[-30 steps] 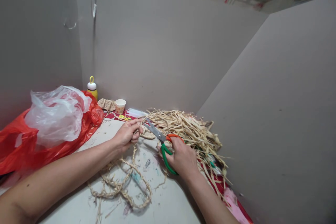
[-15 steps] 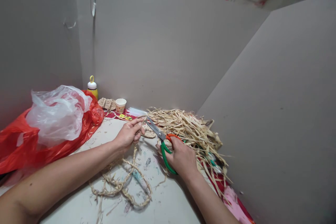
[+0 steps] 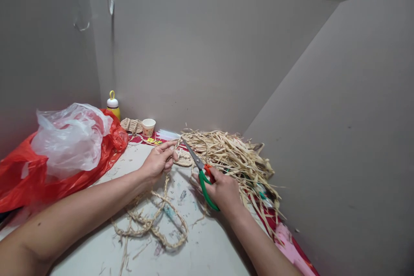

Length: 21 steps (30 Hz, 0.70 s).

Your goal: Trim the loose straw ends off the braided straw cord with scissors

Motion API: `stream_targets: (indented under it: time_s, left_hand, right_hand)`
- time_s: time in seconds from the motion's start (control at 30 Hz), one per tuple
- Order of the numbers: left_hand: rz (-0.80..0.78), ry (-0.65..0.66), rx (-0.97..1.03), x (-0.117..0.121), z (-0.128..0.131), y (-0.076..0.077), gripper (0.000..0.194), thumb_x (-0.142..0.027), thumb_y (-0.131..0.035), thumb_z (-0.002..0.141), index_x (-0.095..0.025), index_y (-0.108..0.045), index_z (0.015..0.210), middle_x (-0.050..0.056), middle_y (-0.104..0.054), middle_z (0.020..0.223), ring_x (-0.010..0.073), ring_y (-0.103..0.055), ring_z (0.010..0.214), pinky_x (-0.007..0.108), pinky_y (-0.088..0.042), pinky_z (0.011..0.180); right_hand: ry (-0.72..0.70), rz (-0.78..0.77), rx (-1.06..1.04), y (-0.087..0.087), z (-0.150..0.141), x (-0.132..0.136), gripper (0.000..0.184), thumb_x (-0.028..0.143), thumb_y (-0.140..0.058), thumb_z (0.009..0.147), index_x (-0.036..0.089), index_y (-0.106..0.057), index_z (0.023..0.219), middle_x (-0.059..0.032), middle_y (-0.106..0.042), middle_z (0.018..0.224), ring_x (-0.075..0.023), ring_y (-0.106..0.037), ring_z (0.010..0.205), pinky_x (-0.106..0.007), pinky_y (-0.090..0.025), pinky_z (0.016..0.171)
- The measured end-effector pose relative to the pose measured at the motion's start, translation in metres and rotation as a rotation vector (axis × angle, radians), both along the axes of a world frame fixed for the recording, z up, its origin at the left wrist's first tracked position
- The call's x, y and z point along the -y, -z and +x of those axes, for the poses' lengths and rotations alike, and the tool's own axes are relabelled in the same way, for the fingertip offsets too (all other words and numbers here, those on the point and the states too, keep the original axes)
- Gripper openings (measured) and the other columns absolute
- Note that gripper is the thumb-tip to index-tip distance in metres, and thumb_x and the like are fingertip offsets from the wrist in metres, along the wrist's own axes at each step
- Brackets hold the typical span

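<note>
My left hand (image 3: 161, 158) pinches a braided straw cord (image 3: 173, 235), whose long part hangs below the palm and lies in loops on the white tabletop. In my right hand (image 3: 223, 189) is a pair of scissors (image 3: 198, 161) with one green and one orange handle. The blades point up and to the left, close together, with their tips beside the bit of cord above my left fingertips. Whether the blades touch the cord I cannot tell. Just behind the left fingers lies a woven straw sole (image 3: 183, 158), partly hidden by them.
A heap of dry straw strips (image 3: 233, 151) spreads at the back right. Red and clear plastic bags (image 3: 74, 138) bulge at the left. Along the back stand a yellow bottle (image 3: 113, 105), a paper cup (image 3: 148, 127) and another woven piece (image 3: 131, 125). Grey partitions (image 3: 181, 60) enclose the table.
The scissor blades have come closer together and the orange handle has drawn nearer the green one. Both hands stay in nearly the same place; the view has shifted slightly.
</note>
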State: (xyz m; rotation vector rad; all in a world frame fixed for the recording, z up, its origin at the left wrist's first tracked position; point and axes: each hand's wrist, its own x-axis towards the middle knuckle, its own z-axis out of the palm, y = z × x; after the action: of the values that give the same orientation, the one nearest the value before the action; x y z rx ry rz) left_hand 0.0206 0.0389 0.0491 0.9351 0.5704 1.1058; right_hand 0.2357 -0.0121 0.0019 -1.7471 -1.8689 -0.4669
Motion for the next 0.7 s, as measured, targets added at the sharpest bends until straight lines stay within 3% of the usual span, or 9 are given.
stream_targets:
  time_s: [0.3, 0.43, 0.7]
  left_hand:
    - [-0.030, -0.007, 0.007, -0.0005, -0.0009, -0.0061, 0.028, -0.024, -0.061, 0.077, -0.016, -0.055, 0.103, -0.005, -0.055, 0.057, 0.0018, -0.027, 0.033, 0.015, -0.015, 0.035]
    - [0.013, -0.009, -0.007, -0.0003, -0.0007, -0.0032, 0.036, -0.028, -0.063, 0.076, -0.014, -0.056, 0.109, -0.005, -0.055, 0.058, 0.0014, -0.027, 0.033, 0.016, -0.015, 0.035]
    - [0.130, -0.066, -0.132, 0.0024, 0.0010, 0.0013, 0.053, -0.037, -0.067, 0.074, -0.009, -0.056, 0.118, 0.000, -0.064, 0.064, 0.0023, -0.038, 0.034, 0.017, -0.025, 0.036]
  right_hand:
    - [-0.064, -0.026, 0.072, -0.0065, 0.0024, -0.0002, 0.030, 0.046, -0.050, 0.081, 0.019, -0.058, 0.091, -0.0013, -0.063, 0.064, -0.0169, -0.059, 0.056, -0.025, -0.031, 0.054]
    - [-0.079, -0.010, 0.142, -0.0075, 0.0008, -0.0006, 0.030, 0.044, -0.052, 0.080, 0.018, -0.054, 0.095, -0.0053, -0.066, 0.077, -0.0208, -0.062, 0.073, -0.028, -0.035, 0.064]
    - [0.020, 0.041, 0.194, -0.0102, -0.0053, 0.0020, 0.031, 0.044, -0.049, 0.082, 0.017, -0.056, 0.095, -0.0070, -0.068, 0.080, -0.0219, -0.062, 0.076, -0.030, -0.034, 0.067]
